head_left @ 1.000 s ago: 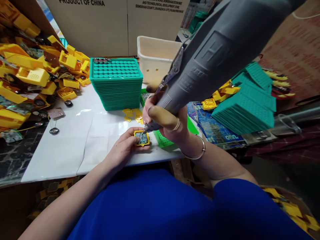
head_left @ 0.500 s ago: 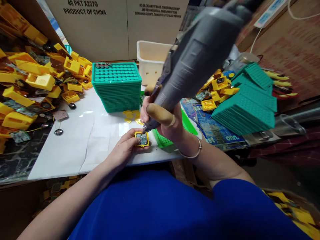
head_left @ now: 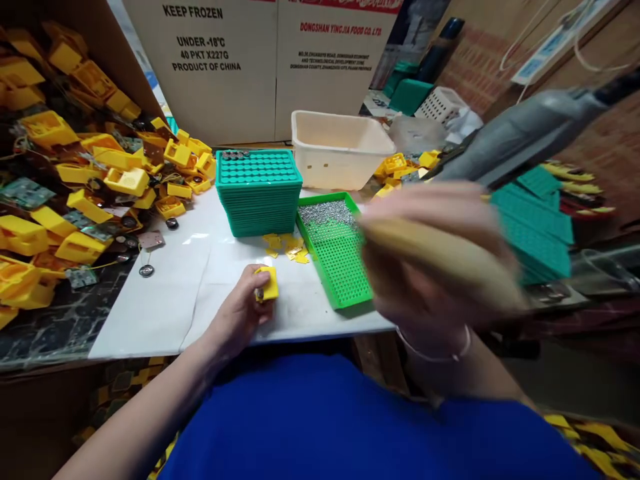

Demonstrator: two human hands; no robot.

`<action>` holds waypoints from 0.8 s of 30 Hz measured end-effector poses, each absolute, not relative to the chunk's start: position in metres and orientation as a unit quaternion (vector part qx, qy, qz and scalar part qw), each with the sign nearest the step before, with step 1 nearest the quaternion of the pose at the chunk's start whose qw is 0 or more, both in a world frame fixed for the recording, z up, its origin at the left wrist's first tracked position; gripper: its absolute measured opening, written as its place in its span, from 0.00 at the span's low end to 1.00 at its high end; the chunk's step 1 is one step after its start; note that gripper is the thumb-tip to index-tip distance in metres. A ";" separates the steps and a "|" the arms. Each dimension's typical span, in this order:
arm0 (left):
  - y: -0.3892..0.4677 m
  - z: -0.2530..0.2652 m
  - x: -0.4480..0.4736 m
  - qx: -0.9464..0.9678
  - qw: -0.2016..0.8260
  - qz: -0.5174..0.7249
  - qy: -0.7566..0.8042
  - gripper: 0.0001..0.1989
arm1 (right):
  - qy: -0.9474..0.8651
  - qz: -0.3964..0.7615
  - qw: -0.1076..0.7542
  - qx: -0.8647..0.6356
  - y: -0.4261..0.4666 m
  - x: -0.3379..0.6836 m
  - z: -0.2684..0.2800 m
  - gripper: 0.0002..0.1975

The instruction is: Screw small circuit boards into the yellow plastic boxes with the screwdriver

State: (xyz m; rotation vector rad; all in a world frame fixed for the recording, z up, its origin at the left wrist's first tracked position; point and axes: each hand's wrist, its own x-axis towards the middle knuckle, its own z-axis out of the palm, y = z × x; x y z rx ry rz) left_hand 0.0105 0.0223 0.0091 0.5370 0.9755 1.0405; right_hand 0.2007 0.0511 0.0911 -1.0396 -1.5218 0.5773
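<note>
My left hand (head_left: 243,303) is closed around a small yellow plastic housing (head_left: 271,284), held just above the white work surface (head_left: 305,310). Its flat yellow side shows, with the thumb across one edge and a small dark round part by the fingers. My right hand (head_left: 440,260), smeared by motion, is at the right, over the edge of the green perforated tray (head_left: 345,287). Just behind it slants a grey electric screwdriver (head_left: 530,133), its tip hidden; whether the fingers still grip it I cannot tell. Small metal screws (head_left: 327,213) fill the tray's far end.
A stack of teal trays (head_left: 260,207) stands behind small yellow pieces (head_left: 287,247). Yellow housings with circuit boards (head_left: 125,180) heap at the left. At the back are a white bin (head_left: 345,157) and a carton (head_left: 215,100); more teal trays (head_left: 535,220) sit at right.
The screwdriver has swung up and right, away from the yellow housing. My right hand moved right. My left hand turned the housing so its plain outer side shows instead of the circuit board.
</note>
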 end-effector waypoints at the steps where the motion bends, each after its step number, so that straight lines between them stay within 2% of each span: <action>1: 0.022 0.009 0.010 0.252 0.727 0.466 0.436 0.16 | -0.733 0.182 0.535 -0.379 0.064 0.192 0.097 0.06; 3: 0.022 0.008 0.008 0.262 0.738 0.450 0.429 0.18 | -0.854 0.089 0.408 -0.311 0.105 0.171 0.107 0.11; 6: 0.021 0.007 0.003 0.248 0.760 0.437 0.413 0.19 | -0.899 0.028 0.274 -0.340 0.180 0.139 0.113 0.13; 10: 0.017 0.003 -0.006 0.230 0.772 0.448 0.388 0.17 | -0.928 -0.039 0.193 -0.317 0.250 0.113 0.106 0.11; 14: 0.017 -0.002 -0.012 0.227 0.777 0.453 0.374 0.14 | -0.938 -0.039 0.202 -0.280 0.286 0.108 0.095 0.07; 18: 0.015 -0.003 -0.014 0.225 0.785 0.448 0.364 0.14 | -0.945 0.012 0.229 -0.235 0.302 0.108 0.089 0.10; 21: 0.012 -0.001 -0.014 0.231 0.792 0.443 0.351 0.13 | -0.932 -0.027 0.222 -0.286 0.292 0.105 0.091 0.11; 24: 0.009 0.001 -0.013 0.240 0.790 0.440 0.352 0.14 | -0.919 -0.049 0.204 -0.333 0.273 0.103 0.096 0.08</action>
